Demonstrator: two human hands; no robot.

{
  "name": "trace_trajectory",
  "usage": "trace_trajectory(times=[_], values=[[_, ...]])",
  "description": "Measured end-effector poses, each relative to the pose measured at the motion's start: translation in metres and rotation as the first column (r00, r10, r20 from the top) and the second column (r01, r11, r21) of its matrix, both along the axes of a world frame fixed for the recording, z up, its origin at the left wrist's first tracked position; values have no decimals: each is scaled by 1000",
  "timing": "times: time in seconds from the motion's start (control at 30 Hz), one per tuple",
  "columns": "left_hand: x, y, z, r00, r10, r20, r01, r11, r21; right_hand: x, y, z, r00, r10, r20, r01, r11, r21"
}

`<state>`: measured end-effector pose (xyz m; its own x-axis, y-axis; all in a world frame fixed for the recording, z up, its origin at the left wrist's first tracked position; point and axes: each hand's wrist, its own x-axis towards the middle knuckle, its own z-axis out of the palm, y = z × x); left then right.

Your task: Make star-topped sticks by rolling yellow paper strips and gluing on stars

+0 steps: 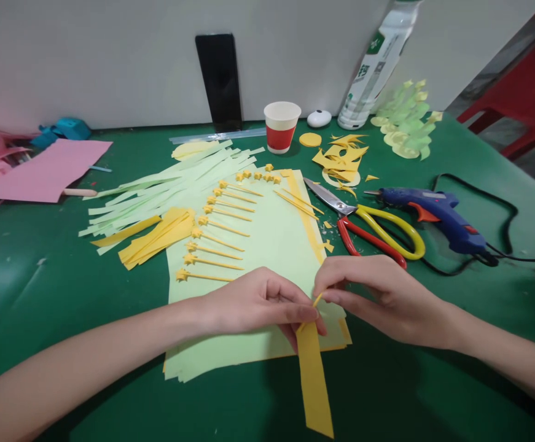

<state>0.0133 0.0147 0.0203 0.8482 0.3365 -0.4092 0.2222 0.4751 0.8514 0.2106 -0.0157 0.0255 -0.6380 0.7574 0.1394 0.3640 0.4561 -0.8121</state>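
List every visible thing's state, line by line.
Yellow paper strip: lower end hanging free
Left hand: closed on strip
Right hand: pinching its thin tip
Scissors: lying, blades together
Glue gun: lying on side
Paper cup: upright
Smartphone: leaning, dark
Printed white package: leaning
Star-tipped stems: in a row

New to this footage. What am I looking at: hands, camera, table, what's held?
No machine: a person works bare-handed. The one picture comes from a camera worn on their head, looking forward and down. The left hand holds a yellow strip; the right hand pinches a thin yellow piece at its upper end, perhaps part of it. Beneath is pale green paper bearing star-tipped sticks. Around it on the table: scissors, a glue gun, pink paper and a cup.
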Motion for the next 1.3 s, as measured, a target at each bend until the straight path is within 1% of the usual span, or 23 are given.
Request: trace_trajectory(times=[0.13, 0.2, 0.23, 0.3, 0.33, 0.43, 0.5, 0.53, 0.6, 0.7, 0.73, 0.8, 0.87, 0.97, 1.03, 1.13, 1.3], values=[[1, 0, -1, 999, -15, 42, 18, 998, -57, 1, 3, -3, 1000, 17, -12, -17, 1000, -20], [2, -1, 0, 999, 3, 45, 1, 996, -91, 0, 4, -4, 1000, 4, -11, -4, 999, -39], [3, -2, 0, 999, 32, 43, -28, 994, -102, -1, 5, -4, 1000, -18, -9, 17, 998, -57], [4, -5, 0, 991, 134, 25, -131, 986, -102, -3, 4, -3, 995, -99, -22, 95, 988, -118], [4, -6, 1, 980, 200, 7, -199, 977, -80, -5, 3, -3, 987, -156, -35, 148, 975, -164], [4, -10, 2, 928, 373, -28, -373, 928, 10, -9, 1, -2, 941, -328, -83, 286, 902, -323], [3, -11, 2, 893, 450, -7, -450, 893, 24, -10, 0, -1, 928, -363, -81, 304, 867, -395], [3, -12, 1, 879, 477, 17, -477, 879, 28, -10, -1, 0, 937, -342, -72, 285, 867, -410], [3, -12, 0, 860, 504, 78, -509, 858, 72, -9, -2, 2, 968, -249, -38, 215, 895, -390], [3, -14, -2, 849, 508, 142, -527, 831, 176, -9, -7, 5, 988, -154, -9, 144, 943, -298], [4, -14, -3, 848, 509, 148, -529, 829, 182, -9, -9, 5, 991, -135, -14, 126, 951, -283], [5, -16, -4, 849, 507, 148, -526, 837, 151, -13, -14, 5, 994, -110, -27, 98, 952, -289], [5, -18, -4, 847, 511, 146, -529, 837, 141, -18, -18, 4, 994, -111, -24, 97, 944, -316], [5, -21, -5, 827, 543, 147, -563, 799, 211, -25, -20, 2, 987, -158, -25, 142, 937, -318], [5, -22, -6, 812, 562, 158, -584, 771, 253, -27, -20, 0, 984, -174, -48, 154, 948, -277], [5, -22, -7, 805, 568, 170, -589, 733, 339, -26, -19, -2, 982, -181, -57, 168, 970, -174], [3, -20, -9, 813, 524, 254, -571, 631, 526, -19, -18, -2, 984, -176, -20, 173, 981, -87]])
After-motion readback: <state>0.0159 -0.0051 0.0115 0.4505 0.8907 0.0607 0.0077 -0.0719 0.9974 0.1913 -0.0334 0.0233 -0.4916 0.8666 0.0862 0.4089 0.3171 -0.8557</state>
